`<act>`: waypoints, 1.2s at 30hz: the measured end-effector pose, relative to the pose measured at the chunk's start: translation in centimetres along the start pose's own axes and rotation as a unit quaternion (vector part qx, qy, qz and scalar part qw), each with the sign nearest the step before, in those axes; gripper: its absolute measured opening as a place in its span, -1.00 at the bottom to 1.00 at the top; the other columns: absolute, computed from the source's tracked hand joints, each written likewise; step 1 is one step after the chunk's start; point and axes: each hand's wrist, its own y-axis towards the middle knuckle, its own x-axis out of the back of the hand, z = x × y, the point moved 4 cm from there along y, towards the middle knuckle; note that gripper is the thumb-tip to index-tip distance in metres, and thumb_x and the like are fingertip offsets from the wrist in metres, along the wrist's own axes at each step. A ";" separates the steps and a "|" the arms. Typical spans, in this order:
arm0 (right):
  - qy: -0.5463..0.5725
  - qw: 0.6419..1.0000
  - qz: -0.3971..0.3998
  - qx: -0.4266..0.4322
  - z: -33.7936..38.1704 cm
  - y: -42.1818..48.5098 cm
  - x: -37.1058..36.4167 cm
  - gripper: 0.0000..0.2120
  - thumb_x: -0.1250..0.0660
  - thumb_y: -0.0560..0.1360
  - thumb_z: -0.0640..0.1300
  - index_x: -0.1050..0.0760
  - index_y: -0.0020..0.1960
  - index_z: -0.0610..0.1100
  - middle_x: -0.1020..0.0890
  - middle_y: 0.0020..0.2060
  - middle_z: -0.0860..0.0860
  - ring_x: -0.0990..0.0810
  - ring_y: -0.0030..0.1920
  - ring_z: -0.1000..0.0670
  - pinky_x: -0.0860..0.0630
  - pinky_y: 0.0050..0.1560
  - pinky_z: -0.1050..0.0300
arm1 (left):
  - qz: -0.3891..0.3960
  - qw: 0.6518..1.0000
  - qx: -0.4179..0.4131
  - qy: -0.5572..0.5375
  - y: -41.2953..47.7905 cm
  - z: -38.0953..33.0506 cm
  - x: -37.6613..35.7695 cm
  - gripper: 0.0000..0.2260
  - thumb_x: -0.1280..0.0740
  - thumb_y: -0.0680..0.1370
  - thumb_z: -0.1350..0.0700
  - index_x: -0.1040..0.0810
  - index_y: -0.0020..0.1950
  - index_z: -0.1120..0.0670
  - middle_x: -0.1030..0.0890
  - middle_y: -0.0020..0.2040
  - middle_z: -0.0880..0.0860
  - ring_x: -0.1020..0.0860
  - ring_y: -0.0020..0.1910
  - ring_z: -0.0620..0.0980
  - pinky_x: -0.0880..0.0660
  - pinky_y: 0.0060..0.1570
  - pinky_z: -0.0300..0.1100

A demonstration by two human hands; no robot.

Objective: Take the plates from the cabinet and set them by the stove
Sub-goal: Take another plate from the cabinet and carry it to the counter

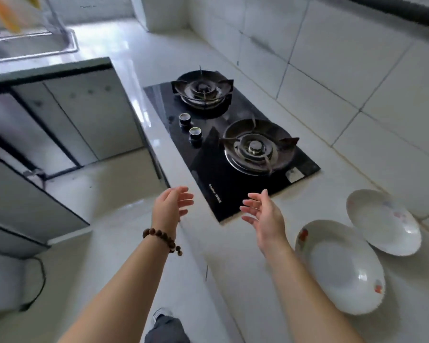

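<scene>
While both hands hover around the middle of the frame, neither one has anything in it. The left hand (172,204) is relaxed with fingers loosely spread, palm turned inward, and it wears a brown bead bracelet (162,240) at the wrist. The right hand (263,214) mirrors it, fingers apart and empty, over the near corner of the stove (208,169).

Two plates sit at the lower right on the white counter (235,256), just beside the stove's right end. The near plate (342,266) and the far plate (384,221) are both white with small red-orange flower prints on the rim. Their rims meet, but I can't tell if one overlaps the other.

The stove is black glass with two burners and two knobs (195,133) along its front. There's a line of white lettering (214,191) near the front corner, way too blurry to read, so no idea on the brand. A pale sticker (294,175) at the right corner is unreadable too. A steel sink (32,48) sits in the upper left, with grey cabinet doors (89,112) below it.
</scene>
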 end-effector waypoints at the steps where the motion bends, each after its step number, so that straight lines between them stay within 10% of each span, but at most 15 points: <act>1: -0.009 1.000 0.018 -0.002 -0.1 0.3 -1.8 -0.62 -0.08 0.64 0.09 -0.56 0.04 -0.14 -0.65 -0.06 -0.13 -0.66 -0.07 -0.07 -0.59 -0.07 0.01 | -0.020 1.000 -0.004 -0.010 0.4 -0.3 1.5 -0.78 -0.19 0.60 0.11 -0.62 -0.04 0.13 -0.70 -0.10 0.12 -0.65 -0.09 0.06 -0.54 -0.03 -0.01; 13: -0.070 0.982 0.176 -0.003 -2.4 1.4 -22.5 -0.64 -0.10 0.64 0.07 -0.56 -0.01 -0.15 -0.63 -0.17 -0.08 -0.62 -0.16 -0.04 -0.56 -0.12 0.03 | -0.163 0.984 -0.005 -0.074 6.2 -2.8 17.6 -0.75 -0.15 0.62 0.10 -0.60 -0.05 0.13 -0.67 -0.12 0.12 -0.64 -0.12 0.05 -0.51 -0.08 -0.05; 36: -0.135 0.963 0.229 -0.035 -5.0 9.4 -45.9 -0.69 -0.14 0.64 0.02 -0.54 -0.09 -0.14 -0.62 -0.20 -0.08 -0.61 -0.20 -0.04 -0.53 -0.19 0.09 | -0.257 0.955 0.011 -0.149 19.6 -6.2 33.2 -0.78 -0.18 0.61 0.08 -0.60 -0.04 0.10 -0.69 -0.13 0.09 -0.65 -0.12 0.03 -0.51 -0.12 -0.09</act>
